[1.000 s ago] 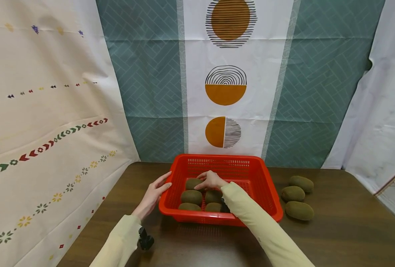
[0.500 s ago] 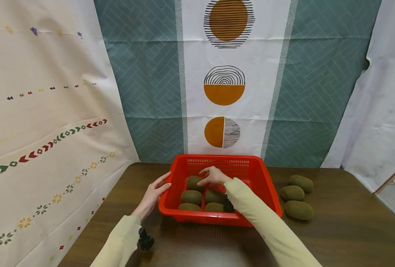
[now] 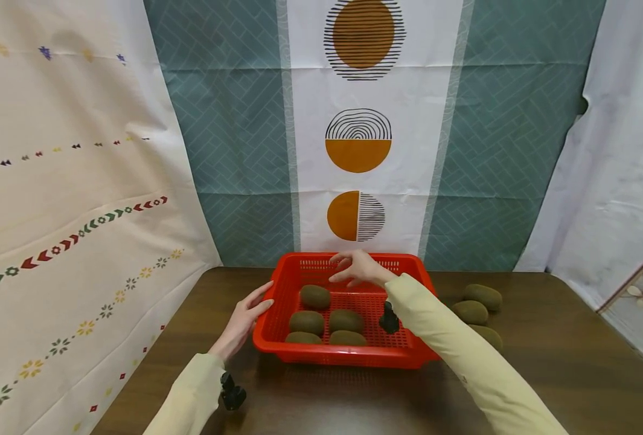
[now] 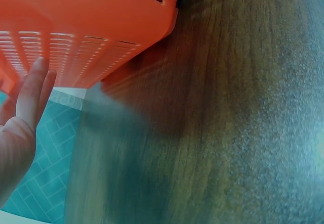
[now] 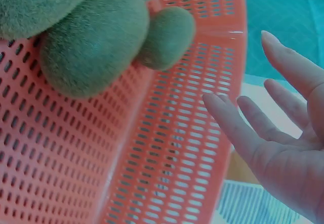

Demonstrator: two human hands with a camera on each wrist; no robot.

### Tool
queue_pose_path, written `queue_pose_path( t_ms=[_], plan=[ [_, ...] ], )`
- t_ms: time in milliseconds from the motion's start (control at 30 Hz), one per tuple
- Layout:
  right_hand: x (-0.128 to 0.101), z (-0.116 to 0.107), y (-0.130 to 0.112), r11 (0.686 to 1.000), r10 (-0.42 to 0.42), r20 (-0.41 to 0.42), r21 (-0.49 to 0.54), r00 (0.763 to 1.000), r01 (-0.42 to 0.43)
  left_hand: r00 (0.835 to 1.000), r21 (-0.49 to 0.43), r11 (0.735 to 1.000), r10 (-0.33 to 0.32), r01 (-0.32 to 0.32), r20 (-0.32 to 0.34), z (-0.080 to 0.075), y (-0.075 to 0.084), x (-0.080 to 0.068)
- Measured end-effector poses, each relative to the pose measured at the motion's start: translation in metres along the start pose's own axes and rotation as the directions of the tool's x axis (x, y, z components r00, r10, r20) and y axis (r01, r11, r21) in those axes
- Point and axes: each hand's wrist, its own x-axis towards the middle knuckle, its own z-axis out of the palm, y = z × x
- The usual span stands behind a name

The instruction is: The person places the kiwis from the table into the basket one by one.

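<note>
A red slotted plastic basket (image 3: 427,315) sits on a dark wooden table (image 3: 560,374). Several kiwis lie in its left half; the farthest kiwi (image 3: 314,296) lies apart from the front ones (image 3: 307,322). My right hand (image 3: 357,268) hovers open above the basket's back part, fingers spread, holding nothing; the right wrist view shows the right hand (image 5: 283,138) over the mesh wall (image 5: 167,148) with kiwis (image 5: 96,39) below. My left hand (image 3: 243,318) rests flat against the basket's left rim; in the left wrist view the left hand's fingers (image 4: 30,95) touch the basket (image 4: 86,27).
Three more kiwis (image 3: 482,296) lie on the table right of the basket, partly behind my right sleeve (image 3: 462,344). Patterned cloth backdrops (image 3: 354,133) hang close behind and to the left of the table. A white curtain (image 3: 614,181) hangs on the right.
My right hand has let go of the farthest kiwi, risen from the basket floor and moved back toward the far rim. The left hand has stayed on the rim.
</note>
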Motion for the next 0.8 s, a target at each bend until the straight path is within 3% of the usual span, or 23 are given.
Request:
queue_pose_path(
  t_ms=[333, 633, 800],
  plan=[
    [-0.018, -0.026, -0.009, 0.997, -0.036, -0.012, 0.072, 0.999, 0.037, 0.999, 0.014, 1.0, 0.025, -0.024, -0.027, -0.004, -0.009, 0.002],
    [-0.042, -0.059, -0.005, 0.986, -0.121, -0.19, 0.088, 0.974, 0.14, 0.999, 0.003, 1.0, 0.015, -0.015, -0.028, -0.002, -0.008, 0.003],
    [-0.059, -0.083, 0.005, 0.984, -0.1, -0.241, 0.121, 0.965, 0.132, 0.999, 0.007, 1.0, 0.026, -0.026, -0.026, 0.0, -0.007, 0.003]
  ],
)
